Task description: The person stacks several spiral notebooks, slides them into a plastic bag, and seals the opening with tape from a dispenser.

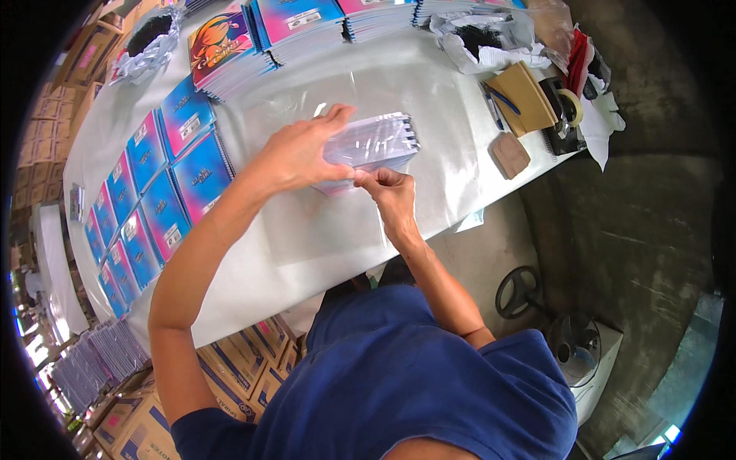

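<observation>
A small stack of spiral notebooks [376,142] lies on the table in front of me, under shiny clear plastic film [438,184]. My left hand [305,153] grips the stack from its left end, fingers over the far side and thumb at the near side. At the near edge, close to that thumb, my right hand [391,195] is closed in a pinch on the film. The black binding coils show at the right end of the stack. Part of the stack is hidden behind my left hand.
Rows of blue and pink notebooks [186,115] cover the table's left side. Taller notebook stacks [307,38] line the back. At the far right are a tape dispenser [566,115], a brown block [510,156], pens and crumpled paper. A fan [575,350] stands below right; cartons [249,356] sit below left.
</observation>
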Action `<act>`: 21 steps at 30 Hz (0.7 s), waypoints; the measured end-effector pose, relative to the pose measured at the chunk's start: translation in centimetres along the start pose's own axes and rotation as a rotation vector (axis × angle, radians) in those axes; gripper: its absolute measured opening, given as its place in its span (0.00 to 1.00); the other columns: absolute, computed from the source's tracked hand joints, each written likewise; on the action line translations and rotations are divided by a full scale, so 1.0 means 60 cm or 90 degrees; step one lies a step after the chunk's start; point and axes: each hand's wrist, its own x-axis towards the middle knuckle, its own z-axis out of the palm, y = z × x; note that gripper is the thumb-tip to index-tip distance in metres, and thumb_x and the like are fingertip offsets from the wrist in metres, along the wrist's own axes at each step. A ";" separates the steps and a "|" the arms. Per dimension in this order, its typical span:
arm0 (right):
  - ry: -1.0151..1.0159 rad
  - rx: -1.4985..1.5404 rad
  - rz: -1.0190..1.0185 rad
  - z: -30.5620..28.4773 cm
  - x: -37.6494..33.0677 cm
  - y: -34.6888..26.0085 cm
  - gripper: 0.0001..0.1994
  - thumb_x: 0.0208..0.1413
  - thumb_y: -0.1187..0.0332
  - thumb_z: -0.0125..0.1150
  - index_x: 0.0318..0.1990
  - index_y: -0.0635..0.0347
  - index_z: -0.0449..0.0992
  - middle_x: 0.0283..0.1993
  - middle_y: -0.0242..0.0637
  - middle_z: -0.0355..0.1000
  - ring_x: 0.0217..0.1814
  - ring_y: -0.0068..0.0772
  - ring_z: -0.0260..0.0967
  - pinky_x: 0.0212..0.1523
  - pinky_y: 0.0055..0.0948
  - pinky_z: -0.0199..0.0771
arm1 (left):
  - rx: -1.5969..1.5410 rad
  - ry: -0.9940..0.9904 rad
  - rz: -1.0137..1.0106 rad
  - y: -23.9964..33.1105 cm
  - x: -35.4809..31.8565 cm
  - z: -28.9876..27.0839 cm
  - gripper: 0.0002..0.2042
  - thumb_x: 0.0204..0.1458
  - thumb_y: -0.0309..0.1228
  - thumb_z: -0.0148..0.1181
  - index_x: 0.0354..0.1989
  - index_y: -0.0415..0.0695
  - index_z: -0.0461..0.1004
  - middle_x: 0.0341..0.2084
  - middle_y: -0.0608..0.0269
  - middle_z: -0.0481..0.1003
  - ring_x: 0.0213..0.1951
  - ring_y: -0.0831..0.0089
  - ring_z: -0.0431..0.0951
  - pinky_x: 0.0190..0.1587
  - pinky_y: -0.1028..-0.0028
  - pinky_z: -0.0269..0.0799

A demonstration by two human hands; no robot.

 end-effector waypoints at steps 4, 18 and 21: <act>0.066 -0.244 -0.111 0.014 -0.010 -0.014 0.18 0.52 0.57 0.65 0.23 0.65 0.77 0.14 0.27 0.62 0.18 0.16 0.53 0.18 0.25 0.51 | 0.035 0.033 0.034 -0.011 -0.013 0.009 0.39 0.42 0.43 0.66 0.65 0.47 0.57 0.65 0.53 0.55 0.60 0.52 0.64 0.58 0.62 0.65; -0.434 -0.030 0.324 -0.189 0.078 0.060 0.36 0.50 0.51 0.66 0.57 0.72 0.64 0.54 0.43 0.70 0.54 0.32 0.68 0.58 0.32 0.66 | -1.438 0.062 -0.392 -0.005 -0.190 0.364 0.29 0.55 0.59 0.48 0.54 0.49 0.67 0.46 0.66 0.71 0.42 0.72 0.72 0.47 0.65 0.69; -0.446 -0.011 0.320 -0.151 0.075 0.041 0.30 0.49 0.65 0.67 0.57 0.72 0.64 0.50 0.43 0.71 0.51 0.32 0.69 0.55 0.34 0.68 | -1.382 0.067 -0.241 -0.026 -0.223 0.341 0.29 0.57 0.59 0.45 0.57 0.49 0.64 0.50 0.65 0.69 0.46 0.70 0.72 0.49 0.63 0.68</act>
